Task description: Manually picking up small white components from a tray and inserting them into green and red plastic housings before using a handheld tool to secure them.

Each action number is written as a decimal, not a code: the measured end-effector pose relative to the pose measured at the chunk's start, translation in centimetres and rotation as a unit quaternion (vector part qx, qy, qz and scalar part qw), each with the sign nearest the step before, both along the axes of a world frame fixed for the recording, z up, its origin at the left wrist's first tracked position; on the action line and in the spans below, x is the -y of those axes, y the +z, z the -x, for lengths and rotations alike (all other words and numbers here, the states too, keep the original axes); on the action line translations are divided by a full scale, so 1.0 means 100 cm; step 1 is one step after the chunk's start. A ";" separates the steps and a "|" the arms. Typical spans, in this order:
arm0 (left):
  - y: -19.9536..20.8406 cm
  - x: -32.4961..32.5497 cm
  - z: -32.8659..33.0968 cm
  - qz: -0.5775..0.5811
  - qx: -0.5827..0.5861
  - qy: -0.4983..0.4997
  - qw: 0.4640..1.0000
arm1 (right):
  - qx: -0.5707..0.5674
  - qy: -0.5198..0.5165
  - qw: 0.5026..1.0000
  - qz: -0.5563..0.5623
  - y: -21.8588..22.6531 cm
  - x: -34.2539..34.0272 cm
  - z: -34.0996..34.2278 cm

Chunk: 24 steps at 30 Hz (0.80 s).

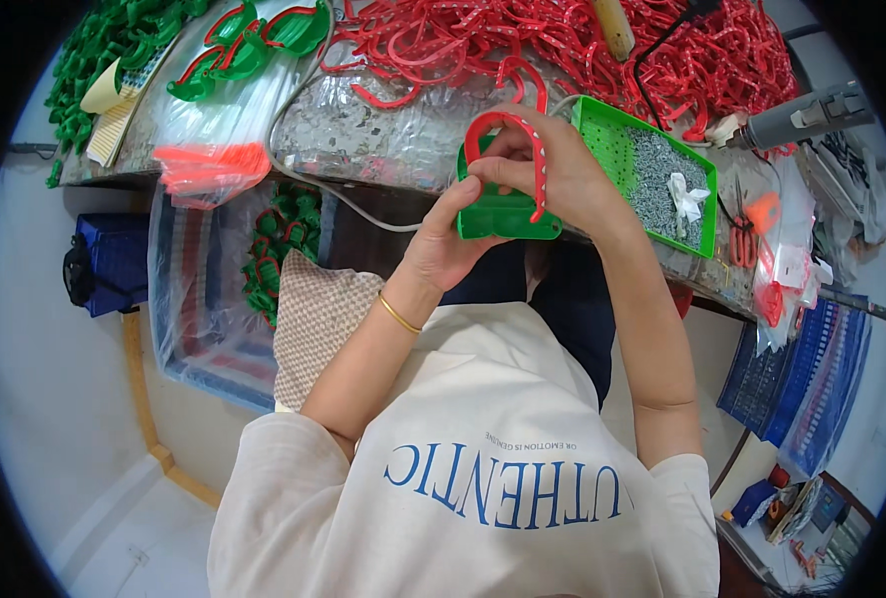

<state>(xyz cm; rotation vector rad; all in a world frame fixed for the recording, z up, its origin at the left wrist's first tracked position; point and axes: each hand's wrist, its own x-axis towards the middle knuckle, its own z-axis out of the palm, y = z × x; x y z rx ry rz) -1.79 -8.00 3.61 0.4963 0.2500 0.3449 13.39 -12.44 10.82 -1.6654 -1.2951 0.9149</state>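
Observation:
Above the near edge of the worktable, my left hand (437,237) is closed on a green plastic piece (505,221), thumb on its upper side. My right hand (578,177) pinches a curved red plastic strip (540,167) with white dots along it. The strip arches over the green piece and overlaps it; whether the two are joined, I cannot tell. Right beside my right hand lies a bright green tray (604,140) holding many small grey metal bits and a crumpled white scrap. Finished-looking green-and-red pieces (247,55) rest at the table's far left.
Red curved strips (443,45) are heaped across the back, green parts (124,45) at far left. Clear bags with orange ends (212,164) lie left. A grey cable (353,209) hangs over the edge. A plastic-lined bin (199,329) stands lower left; a grey power tool (807,115) at right.

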 end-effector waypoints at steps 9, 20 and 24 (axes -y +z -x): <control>-0.003 -0.007 -0.006 -0.016 -0.014 0.005 1.000 | 0.116 0.000 0.993 0.017 0.006 0.003 0.000; 0.015 -0.009 -0.008 -0.009 -0.072 0.042 0.996 | 0.090 -0.053 0.989 -0.105 -0.002 0.013 -0.033; 0.014 -0.009 -0.010 -0.032 -0.082 0.060 0.994 | 0.089 -0.147 0.983 -0.065 0.009 0.023 -0.020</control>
